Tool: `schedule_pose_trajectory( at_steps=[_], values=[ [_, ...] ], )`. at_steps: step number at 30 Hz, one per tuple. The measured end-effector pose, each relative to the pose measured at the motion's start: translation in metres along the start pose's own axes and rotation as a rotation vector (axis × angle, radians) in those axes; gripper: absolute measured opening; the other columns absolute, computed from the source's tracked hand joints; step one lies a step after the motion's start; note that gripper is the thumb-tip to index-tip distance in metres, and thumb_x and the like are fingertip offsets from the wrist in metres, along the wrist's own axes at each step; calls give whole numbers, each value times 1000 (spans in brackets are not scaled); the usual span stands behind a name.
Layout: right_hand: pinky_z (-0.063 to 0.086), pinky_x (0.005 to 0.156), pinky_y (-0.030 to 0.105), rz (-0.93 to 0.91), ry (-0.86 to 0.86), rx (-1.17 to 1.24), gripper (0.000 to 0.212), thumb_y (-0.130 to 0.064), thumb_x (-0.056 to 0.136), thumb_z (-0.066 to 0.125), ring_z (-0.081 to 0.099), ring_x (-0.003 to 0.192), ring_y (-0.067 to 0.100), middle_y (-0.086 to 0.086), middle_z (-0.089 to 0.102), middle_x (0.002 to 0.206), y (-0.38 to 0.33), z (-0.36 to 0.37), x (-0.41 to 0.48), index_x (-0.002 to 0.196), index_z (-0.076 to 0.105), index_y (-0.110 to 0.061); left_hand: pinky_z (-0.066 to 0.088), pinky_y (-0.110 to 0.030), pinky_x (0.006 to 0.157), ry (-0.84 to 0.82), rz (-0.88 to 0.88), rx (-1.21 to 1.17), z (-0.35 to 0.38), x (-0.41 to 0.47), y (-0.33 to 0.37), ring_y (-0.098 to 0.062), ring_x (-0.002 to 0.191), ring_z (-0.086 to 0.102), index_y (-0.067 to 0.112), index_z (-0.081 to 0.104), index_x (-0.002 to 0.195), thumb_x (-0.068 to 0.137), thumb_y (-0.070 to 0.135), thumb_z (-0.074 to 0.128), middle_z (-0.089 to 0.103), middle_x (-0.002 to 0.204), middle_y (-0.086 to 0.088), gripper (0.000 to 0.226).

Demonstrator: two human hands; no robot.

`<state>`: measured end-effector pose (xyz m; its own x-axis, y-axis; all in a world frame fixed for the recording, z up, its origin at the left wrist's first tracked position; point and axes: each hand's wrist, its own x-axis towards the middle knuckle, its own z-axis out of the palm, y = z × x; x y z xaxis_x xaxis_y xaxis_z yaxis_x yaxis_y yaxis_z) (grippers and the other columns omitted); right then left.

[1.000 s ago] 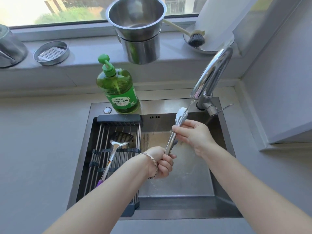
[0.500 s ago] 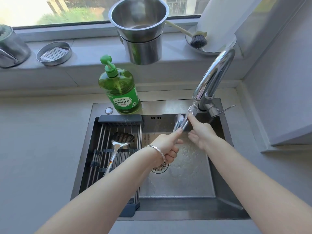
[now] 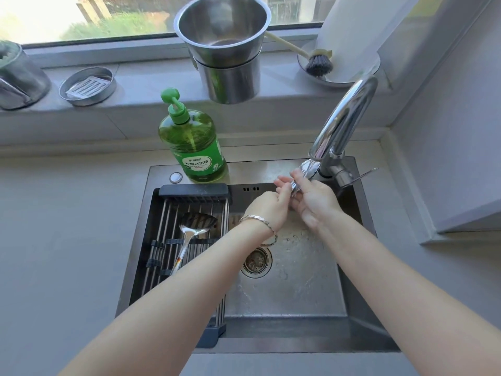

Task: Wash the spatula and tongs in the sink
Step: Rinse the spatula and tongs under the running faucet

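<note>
The metal tongs [image 3: 307, 169] are held under the faucet spout [image 3: 344, 123] at the back of the steel sink [image 3: 287, 291], with only their scalloped tips showing. My left hand [image 3: 271, 207] and my right hand [image 3: 311, 202] close around the tongs from either side, and the handle is hidden between them. A bracelet circles my left wrist. The steel spatula [image 3: 193, 229] lies on the roll-up drying rack [image 3: 189, 240] over the sink's left half, its handle running under my left forearm.
A green dish-soap pump bottle [image 3: 192, 142] stands on the sink's back rim. On the windowsill sit stacked steel pots [image 3: 225, 50], a dish brush [image 3: 314, 61], a round steel soap dish [image 3: 88, 85] and a paper towel roll [image 3: 349, 31]. The drain strainer [image 3: 256, 261] shows below my hands.
Both hands moved with the tongs up and right, from mid-sink to right under the spout. The left hand slid up the tongs toward the right hand. The spatula stayed on the rack.
</note>
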<state>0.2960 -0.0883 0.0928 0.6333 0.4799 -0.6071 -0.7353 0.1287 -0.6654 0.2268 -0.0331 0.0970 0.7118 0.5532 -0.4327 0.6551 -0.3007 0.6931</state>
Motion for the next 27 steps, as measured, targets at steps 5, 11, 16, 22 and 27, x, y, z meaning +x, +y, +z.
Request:
schedule_pose_trajectory(
  at_steps=[5, 11, 16, 22, 27],
  values=[
    [56, 54, 23, 11, 16, 128, 18, -15, 96, 49, 65, 73, 22, 12, 64, 79, -2, 4, -3, 82, 51, -4, 31, -13, 36, -282, -108, -324, -12, 4, -3, -11, 27, 35, 14, 44, 63, 97, 47, 25, 41, 38, 4, 52],
    [57, 64, 20, -144, -87, -108, 17, -15, 95, 52, 70, 70, 12, 8, 68, 83, 20, 5, -22, 87, 59, -2, 40, -18, 37, -306, 12, -257, -21, -21, -39, -6, 32, 45, 15, 51, 71, 99, 39, 28, 49, 49, 0, 43],
    [57, 67, 22, -378, -121, -242, 20, -15, 96, 49, 70, 72, 10, 5, 69, 79, 22, -7, -34, 81, 60, -7, 45, -14, 55, -210, 196, -182, -11, -21, -46, 5, 48, 54, 23, 50, 91, 99, 23, 34, 56, 69, 6, 18],
    [54, 77, 31, -173, -53, -231, 18, -19, 94, 52, 64, 78, 17, 6, 67, 80, -3, -42, -18, 84, 60, -6, 37, -24, 56, -151, 268, -43, 7, -5, -23, -6, 53, 43, 14, 56, 86, 99, 27, 34, 54, 68, 6, 29],
    [49, 72, 30, 284, 6, -364, 19, -25, 81, 69, 60, 72, 21, 9, 59, 78, 29, -74, 2, 81, 57, -10, 44, -24, 51, -359, -84, -107, 38, -5, -32, -17, 58, 59, 5, 58, 97, 99, 37, 27, 64, 85, -13, 45]
  ],
)
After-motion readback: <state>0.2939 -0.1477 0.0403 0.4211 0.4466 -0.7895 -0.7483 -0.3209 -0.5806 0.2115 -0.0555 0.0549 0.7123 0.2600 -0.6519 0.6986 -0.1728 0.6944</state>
